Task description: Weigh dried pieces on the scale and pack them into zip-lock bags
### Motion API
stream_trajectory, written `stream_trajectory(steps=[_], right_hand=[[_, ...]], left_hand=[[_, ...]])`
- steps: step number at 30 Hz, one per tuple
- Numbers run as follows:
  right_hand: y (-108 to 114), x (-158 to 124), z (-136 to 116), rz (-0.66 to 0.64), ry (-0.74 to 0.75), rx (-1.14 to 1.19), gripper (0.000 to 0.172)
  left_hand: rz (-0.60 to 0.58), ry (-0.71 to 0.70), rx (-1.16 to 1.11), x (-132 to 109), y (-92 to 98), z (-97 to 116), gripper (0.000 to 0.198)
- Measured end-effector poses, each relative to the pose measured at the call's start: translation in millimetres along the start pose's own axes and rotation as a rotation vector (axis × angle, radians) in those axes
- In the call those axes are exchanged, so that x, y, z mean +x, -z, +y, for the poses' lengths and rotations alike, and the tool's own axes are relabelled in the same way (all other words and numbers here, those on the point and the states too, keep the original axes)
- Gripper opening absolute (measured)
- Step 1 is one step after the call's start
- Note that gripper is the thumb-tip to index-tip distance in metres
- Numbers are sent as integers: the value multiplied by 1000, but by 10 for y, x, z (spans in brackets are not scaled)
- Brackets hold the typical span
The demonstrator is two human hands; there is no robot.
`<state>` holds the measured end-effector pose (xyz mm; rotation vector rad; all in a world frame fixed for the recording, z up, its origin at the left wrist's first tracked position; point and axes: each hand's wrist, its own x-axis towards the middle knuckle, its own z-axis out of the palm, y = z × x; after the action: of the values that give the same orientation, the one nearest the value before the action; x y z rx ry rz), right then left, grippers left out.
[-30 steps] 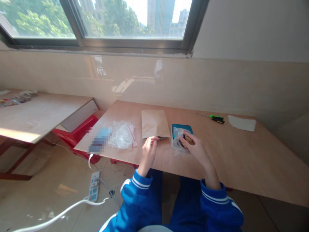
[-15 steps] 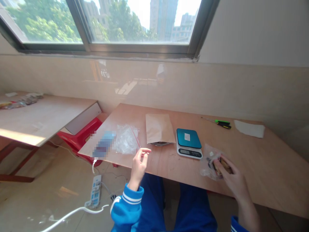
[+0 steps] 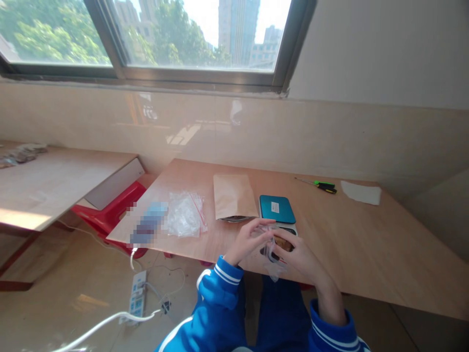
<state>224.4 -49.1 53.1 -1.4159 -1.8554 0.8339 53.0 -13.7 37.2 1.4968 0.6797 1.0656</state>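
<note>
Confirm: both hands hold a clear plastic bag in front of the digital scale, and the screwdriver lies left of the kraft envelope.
Wrong: the head view shows the screwdriver right of the kraft envelope. The rest stands: the left hand and right hand hold the clear plastic bag in front of the digital scale.

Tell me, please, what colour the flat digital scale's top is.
The scale's top is teal, best in the head view.
</note>
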Motion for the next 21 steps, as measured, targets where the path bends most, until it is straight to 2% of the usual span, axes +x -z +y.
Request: stream_trajectory(steps=[7, 10, 13, 17, 21], right_hand=[[-326, 160, 22, 215, 55, -23, 25], [-394, 254, -28, 240, 84, -26, 21], [-415, 361, -76, 211, 159, -28, 16], [-424, 450, -141, 215, 199, 11, 24], [-439, 516, -202, 262, 209, 227, 26]], left_hand=[[341, 48, -266, -52, -93, -293, 36], [468, 98, -429, -103, -119, -359, 35], [530, 132, -576, -142, -137, -411, 41], [582, 129, -662, -130, -120, -444, 48], [591, 100, -717, -109, -66, -392, 47]])
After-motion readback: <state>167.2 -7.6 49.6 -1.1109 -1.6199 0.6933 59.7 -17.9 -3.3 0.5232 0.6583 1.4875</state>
